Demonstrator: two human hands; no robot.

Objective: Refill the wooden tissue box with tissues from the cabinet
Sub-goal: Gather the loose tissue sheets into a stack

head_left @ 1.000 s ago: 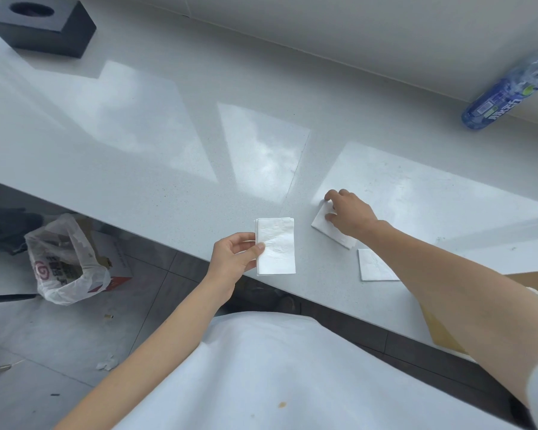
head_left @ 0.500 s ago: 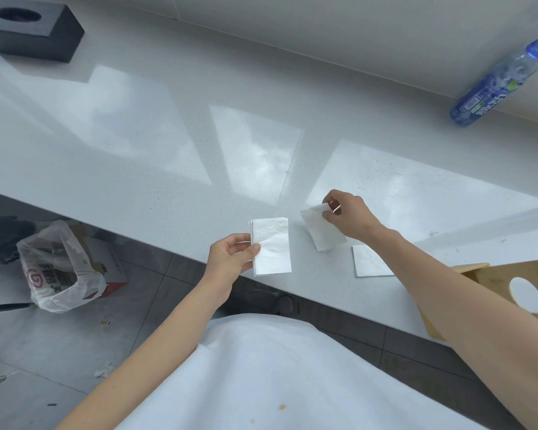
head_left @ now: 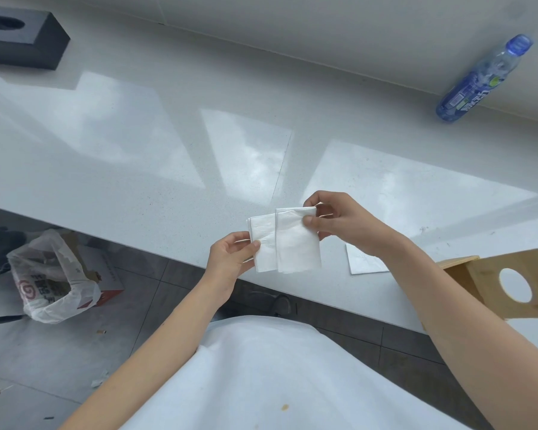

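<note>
**Above the counter's near edge: two tissues brought together**

Over the near edge of the glossy white stone counter (head_left: pixel 137 169), the left hand (head_left: pixel 230 259) pinches a folded white tissue stack (head_left: pixel 263 240) by its left side, thumb on top. The right hand (head_left: pixel 339 221) grips a second folded white tissue (head_left: pixel 297 243) at its upper right corner between thumb and fingers. This second tissue overlaps the right part of the left one, so the two touch and hang side by side between the hands, clear of the counter.

Half a second ago the right hand was still just lifting its tissue from the counter, apart from the left hand's stack; now it has swung it leftward and laid it against that stack. The left hand has kept its grasp.

One flat white tissue sheet (head_left: pixel 365 262) lies on the counter beneath the right wrist. The light wooden tissue box with a round hole (head_left: pixel 485 274) lies tipped at the right, near the counter's edge. A blue plastic bottle (head_left: pixel 479 82) stands by the wall, and a dark grey tissue box (head_left: pixel 35 41) sits at the far left corner.
</note>
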